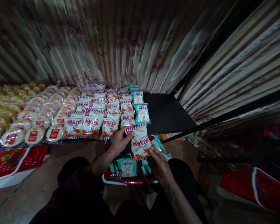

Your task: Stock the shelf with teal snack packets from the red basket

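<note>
Between my two hands is a white snack bag with red lettering and a striped top edge, held above a basket. My left hand pinches its upper left corner. Low on the right side, my right hand grips its edge. Below, the red shopping basket contains several teal snack bags. Matching white snack bags stand in rows on the black shelf, just beyond my left hand. A short column of teal bags stands to the right of those rows.
Round wrapped cakes and yellow packages fill the shelf's left side. A red basket sits under the shelf at left, another red basket at right. Pleated curtains hang behind; a dark metal bar runs at right.
</note>
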The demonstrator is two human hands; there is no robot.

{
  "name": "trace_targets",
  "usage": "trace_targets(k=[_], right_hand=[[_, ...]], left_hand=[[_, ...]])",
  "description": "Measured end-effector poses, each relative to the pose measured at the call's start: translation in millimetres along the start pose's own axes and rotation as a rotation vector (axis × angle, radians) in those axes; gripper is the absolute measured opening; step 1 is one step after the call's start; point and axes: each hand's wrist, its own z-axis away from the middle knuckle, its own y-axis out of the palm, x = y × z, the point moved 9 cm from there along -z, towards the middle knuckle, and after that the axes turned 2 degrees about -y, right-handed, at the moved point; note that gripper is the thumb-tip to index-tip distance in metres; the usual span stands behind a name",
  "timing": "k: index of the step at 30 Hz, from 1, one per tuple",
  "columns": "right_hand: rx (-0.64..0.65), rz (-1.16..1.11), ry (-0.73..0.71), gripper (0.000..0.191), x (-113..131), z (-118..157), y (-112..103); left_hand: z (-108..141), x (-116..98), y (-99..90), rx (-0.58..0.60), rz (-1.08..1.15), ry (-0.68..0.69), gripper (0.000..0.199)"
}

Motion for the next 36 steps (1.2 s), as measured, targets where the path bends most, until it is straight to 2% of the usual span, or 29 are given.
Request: trace_targets(k=[2, 6, 12, 17, 21, 26, 28, 32, 36], right_hand=[[0.016, 0.09, -0.016, 0.035, -0.1, 2.7, -4.8], [0.02, 0.234, -0.138, 0.045, 14.6, 6.8, -9.3], [0.112, 0.306, -0.179, 0.06, 13.1, 2.5, 12.6], [0.043, 0.306, -0.251, 0.06, 17.0, -5.7, 24.6], [0.026, 0.284, -0.303, 0.056, 27.8, -12.6, 33.9], [-0.005, 0.306, -0.346, 0.06, 42.3, -20.4, 46.5], [-0.006, 0.309, -0.367, 0.06, 47.6, -23.5, 54.5], [-0.007, 0.298, -0.406, 0.061, 54.1, -32.7, 70.2], [0.013, 0.338, -0.437, 0.06, 53.1, -46.1, 81.1]], left_hand=[[4.7, 0.0, 1.4, -0.011, -0.078, 0.012, 0.037], [14.5, -2.0, 9.0, 0.006, -0.183, 0.066, 0.031], [19.7, -3.5, 16.0, 0.043, -0.257, 0.082, 0.026], [14.5, -11.9, 7.2, 0.023, -0.168, 0.112, 0.037], [13.2, -21.5, -1.6, -0.046, -0.142, 0.188, 0.043], [17.5, -35.8, -13.6, -0.222, -0.353, 0.339, 0.027], [18.8, -40.9, -17.5, -0.27, -0.405, 0.383, 0.028], [19.4, -45.4, -18.5, -0.274, -0.42, 0.432, 0.036], [16.8, -37.9, -11.2, -0.236, -0.461, 0.413, 0.047]])
